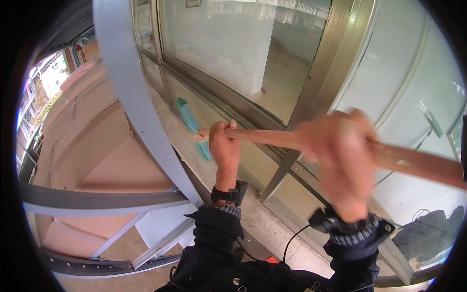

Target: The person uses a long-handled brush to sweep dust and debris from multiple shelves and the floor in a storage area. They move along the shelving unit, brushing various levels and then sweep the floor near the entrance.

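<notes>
Both my hands grip a reddish-brown wooden pole (268,138) that runs across the view to the right edge. My left hand (224,146) is wrapped around it near its lower end, just beside a turquoise brush head (189,116). The brush head lies along a pale ledge (171,126) at the foot of a glass panel; part of it is hidden behind my left hand. Farther up the pole, my right hand (343,157) is closed around it and blurred. A black band with a dark device (230,193) circles my left wrist.
Large cardboard boxes (73,146) stand at left behind a grey metal rack upright (135,98) and crossbar (109,200). Metal-framed windows (233,47) rise ahead. A white panel (394,65) stands at right, with dark fabric (419,233) low down. A black cable (288,241) hangs near my body.
</notes>
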Demonstrator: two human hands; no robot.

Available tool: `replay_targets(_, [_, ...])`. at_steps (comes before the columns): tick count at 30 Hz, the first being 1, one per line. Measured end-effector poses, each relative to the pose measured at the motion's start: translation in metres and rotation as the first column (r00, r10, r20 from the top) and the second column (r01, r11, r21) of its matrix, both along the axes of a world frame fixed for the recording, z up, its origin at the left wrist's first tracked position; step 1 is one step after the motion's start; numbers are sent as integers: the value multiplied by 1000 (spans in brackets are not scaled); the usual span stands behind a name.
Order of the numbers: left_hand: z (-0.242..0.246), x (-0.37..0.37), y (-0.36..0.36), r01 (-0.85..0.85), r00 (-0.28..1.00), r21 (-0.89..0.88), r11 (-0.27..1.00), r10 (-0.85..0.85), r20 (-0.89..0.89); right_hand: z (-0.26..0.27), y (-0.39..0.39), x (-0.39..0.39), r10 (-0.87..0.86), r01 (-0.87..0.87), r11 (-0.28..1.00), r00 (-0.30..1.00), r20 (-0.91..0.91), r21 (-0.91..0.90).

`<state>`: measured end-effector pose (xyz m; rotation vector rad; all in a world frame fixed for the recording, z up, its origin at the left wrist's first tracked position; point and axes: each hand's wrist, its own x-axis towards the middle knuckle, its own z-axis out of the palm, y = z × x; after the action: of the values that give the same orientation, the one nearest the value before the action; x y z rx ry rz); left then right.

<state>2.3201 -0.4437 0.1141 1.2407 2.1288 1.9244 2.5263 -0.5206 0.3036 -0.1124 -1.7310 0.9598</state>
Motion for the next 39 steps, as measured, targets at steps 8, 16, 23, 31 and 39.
replay_targets(8, [-10,44,-70,94,950,116,989,-55,-306,-33,52,-100,-38,-35,939,978,-205,-343])
replay_targets(16, [-121,69,-243,591,738,-570,571,-668,97,14,94,-176,-81,4,954,966,-247,-299])
replay_targets(23, [-180,14,-314,593,715,-738,322,-633,298,9,142,-271,-154,139,983,980,-126,-120])
replay_targets(31, [-225,-47,-333,538,802,-745,394,-512,309,-141,200,-345,-65,84,973,994,93,-215])
replay_targets(39, [-226,-70,-300,553,806,-788,272,-415,422,-366,200,-331,-42,213,924,883,468,-319])
